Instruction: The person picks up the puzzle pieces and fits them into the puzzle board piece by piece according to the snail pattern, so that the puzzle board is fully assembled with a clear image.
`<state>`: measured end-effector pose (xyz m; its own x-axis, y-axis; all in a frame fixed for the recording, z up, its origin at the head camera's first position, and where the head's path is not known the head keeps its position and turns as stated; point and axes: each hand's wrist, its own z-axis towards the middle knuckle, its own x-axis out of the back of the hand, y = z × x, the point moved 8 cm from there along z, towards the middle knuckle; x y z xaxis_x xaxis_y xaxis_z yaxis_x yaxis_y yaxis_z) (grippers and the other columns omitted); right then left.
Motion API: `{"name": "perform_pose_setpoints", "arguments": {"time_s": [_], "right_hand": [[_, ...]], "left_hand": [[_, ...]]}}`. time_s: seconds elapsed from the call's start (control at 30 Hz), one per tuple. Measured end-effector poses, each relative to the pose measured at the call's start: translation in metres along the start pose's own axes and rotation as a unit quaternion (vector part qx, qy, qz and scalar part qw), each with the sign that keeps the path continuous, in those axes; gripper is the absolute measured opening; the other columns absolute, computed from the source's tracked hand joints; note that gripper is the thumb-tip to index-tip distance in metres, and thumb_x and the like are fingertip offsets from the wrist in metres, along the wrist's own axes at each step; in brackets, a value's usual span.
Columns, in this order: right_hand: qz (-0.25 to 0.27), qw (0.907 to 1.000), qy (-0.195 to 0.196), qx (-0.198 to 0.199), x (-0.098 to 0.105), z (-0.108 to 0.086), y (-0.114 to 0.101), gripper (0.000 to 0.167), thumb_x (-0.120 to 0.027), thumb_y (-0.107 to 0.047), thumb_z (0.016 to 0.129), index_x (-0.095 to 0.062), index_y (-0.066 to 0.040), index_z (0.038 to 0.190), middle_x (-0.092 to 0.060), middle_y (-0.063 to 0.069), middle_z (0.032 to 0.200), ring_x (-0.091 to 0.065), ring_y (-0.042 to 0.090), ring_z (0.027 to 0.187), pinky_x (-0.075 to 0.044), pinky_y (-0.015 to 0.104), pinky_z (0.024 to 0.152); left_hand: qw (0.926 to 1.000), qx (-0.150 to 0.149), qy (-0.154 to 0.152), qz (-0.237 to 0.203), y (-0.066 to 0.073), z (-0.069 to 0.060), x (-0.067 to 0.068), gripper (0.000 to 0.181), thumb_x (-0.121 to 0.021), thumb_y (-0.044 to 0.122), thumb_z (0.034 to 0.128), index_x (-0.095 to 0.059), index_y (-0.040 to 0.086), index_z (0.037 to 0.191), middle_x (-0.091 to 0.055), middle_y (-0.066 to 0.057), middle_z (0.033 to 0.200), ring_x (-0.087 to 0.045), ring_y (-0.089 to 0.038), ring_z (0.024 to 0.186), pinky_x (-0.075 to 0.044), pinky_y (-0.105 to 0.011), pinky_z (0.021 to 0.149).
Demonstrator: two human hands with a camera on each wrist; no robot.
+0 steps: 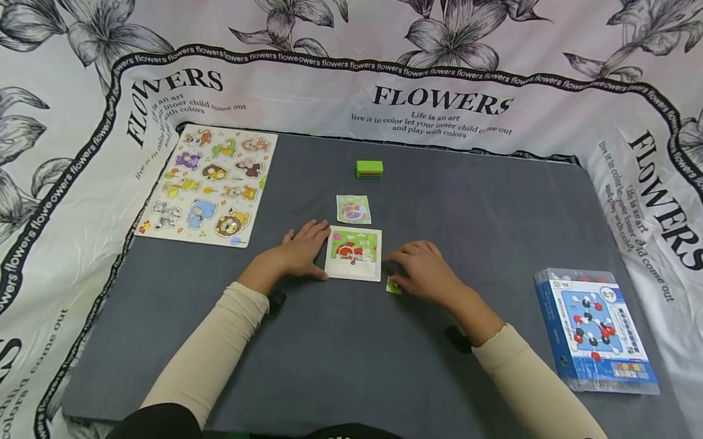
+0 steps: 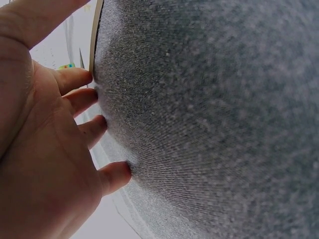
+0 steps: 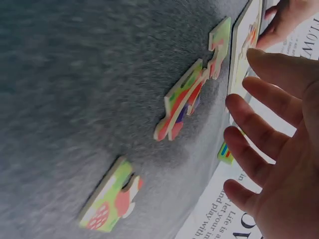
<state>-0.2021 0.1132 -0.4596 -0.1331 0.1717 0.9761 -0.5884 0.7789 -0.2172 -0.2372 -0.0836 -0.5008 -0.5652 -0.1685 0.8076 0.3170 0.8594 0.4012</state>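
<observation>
A pale wooden puzzle board (image 1: 354, 269), its upper part filled with a green and red picture, lies flat in the middle of the table. My left hand (image 1: 299, 251) rests at its left edge, fingers spread, thumb by the lower corner. In the left wrist view the fingertips (image 2: 115, 175) touch the grey cloth beside the board's rim. My right hand (image 1: 424, 271) hovers right of the board, partly covering a green puzzle piece (image 1: 392, 286). The right wrist view shows this hand's fingers loosely spread, with colourful wooden pieces (image 3: 112, 201) lying on the cloth near it.
A small picture square (image 1: 354, 210) lies just behind the board, and a small green stack (image 1: 369, 169) farther back. At the back left is an animal picture board (image 1: 209, 183). A blue-and-clear box with molecule pictures (image 1: 599, 335) lies at the right.
</observation>
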Motion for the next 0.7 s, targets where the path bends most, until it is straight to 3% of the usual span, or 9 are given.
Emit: {"name": "perform_pose_setpoints", "arguments": {"time_s": [0.37, 0.7], "right_hand": [[0.005, 0.9999, -0.011, 0.004, -0.005, -0.017, 0.0, 0.041, -0.079, -0.024, 0.082, -0.069, -0.013, 0.12, -0.068, 0.008, 0.109, -0.059, 0.03, 0.108, -0.038, 0.053, 0.099], [0.008, 0.9998, 0.007, 0.016, -0.012, -0.021, -0.004, 0.039, -0.081, -0.021, 0.079, -0.07, -0.012, 0.116, -0.069, 0.006, 0.102, -0.061, 0.028, 0.1, -0.04, 0.053, 0.096]], "left_hand": [[1.0, 0.0, 0.0, -0.001, -0.001, 0.0, 0.003, 0.102, -0.076, 0.039, 0.0833, -0.013, 0.006, 0.156, -0.002, -0.01, 0.164, 0.004, -0.029, 0.151, -0.008, -0.062, 0.114], [1.0, -0.005, -0.004, 0.003, 0.0, 0.0, 0.001, 0.102, -0.076, 0.04, 0.0832, -0.014, 0.005, 0.156, -0.003, -0.011, 0.164, 0.003, -0.029, 0.151, -0.009, -0.063, 0.114]]}}
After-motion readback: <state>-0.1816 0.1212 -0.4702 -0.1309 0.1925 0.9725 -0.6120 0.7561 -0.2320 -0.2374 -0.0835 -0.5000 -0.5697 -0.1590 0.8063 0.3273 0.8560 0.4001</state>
